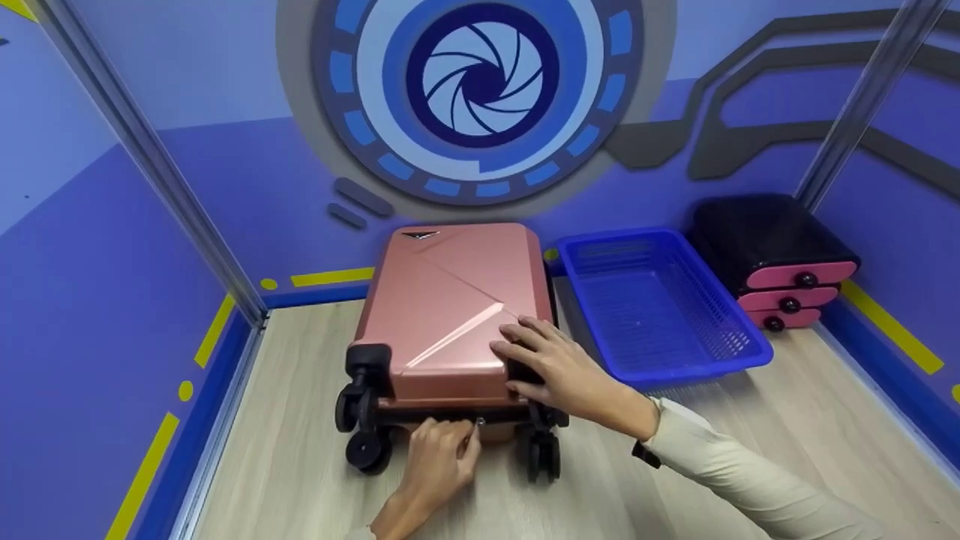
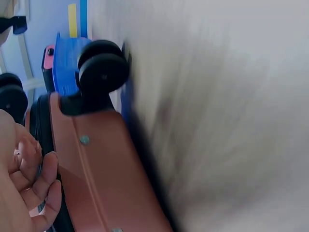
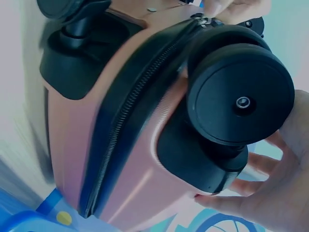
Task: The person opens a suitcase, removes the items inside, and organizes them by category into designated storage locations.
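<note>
A pink hard-shell suitcase (image 1: 450,300) lies flat with its wheeled end towards me. My left hand (image 1: 439,457) is at that end, its fingers curled at the seam. In the right wrist view its thumb and fingers pinch the metal zipper pull (image 3: 205,21). From there the zipper (image 3: 128,106) runs, closed, round the corner and along the suitcase's side. My right hand (image 1: 566,371) rests on the near right corner with fingers spread over the shell, beside a black wheel (image 3: 241,96). The left wrist view shows the suitcase's lower shell (image 2: 101,159) close to the left fingers.
A blue plastic basket (image 1: 645,315) stands just right of the suitcase. Behind it, in the right corner, is a black box with pink drawers (image 1: 776,247). Purple panels (image 1: 217,195) wall in the wood-look surface (image 1: 300,390) on the left, back and right.
</note>
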Available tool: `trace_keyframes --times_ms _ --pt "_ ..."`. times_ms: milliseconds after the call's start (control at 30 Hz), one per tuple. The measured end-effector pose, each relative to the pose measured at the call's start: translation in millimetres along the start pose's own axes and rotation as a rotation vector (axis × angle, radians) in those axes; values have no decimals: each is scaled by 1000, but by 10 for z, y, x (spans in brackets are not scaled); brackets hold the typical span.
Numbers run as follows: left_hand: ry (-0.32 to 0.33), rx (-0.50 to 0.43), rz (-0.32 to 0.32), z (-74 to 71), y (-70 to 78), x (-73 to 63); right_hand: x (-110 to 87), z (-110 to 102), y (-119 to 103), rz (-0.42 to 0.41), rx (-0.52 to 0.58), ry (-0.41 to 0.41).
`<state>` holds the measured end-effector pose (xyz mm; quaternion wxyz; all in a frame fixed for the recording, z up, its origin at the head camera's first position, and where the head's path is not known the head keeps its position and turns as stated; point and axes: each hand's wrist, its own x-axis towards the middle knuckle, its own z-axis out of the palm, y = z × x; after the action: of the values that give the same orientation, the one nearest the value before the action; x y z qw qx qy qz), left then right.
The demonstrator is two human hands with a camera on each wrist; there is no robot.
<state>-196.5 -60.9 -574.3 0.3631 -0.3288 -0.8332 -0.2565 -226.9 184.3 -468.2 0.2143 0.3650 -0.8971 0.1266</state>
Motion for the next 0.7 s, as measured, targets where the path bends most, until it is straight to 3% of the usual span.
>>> trace_keyframes --times_ms 133,467,700 --pt "36 17 -25 -139 -176 -100 -8 21 -17 28 26 40" --pt "74 140 -196 -583 -698 -332 55 -106 -80 133 -55 -49" --pt "90 221 -202 -737 -837 -498 -15 -86 -119 389 69 -109"
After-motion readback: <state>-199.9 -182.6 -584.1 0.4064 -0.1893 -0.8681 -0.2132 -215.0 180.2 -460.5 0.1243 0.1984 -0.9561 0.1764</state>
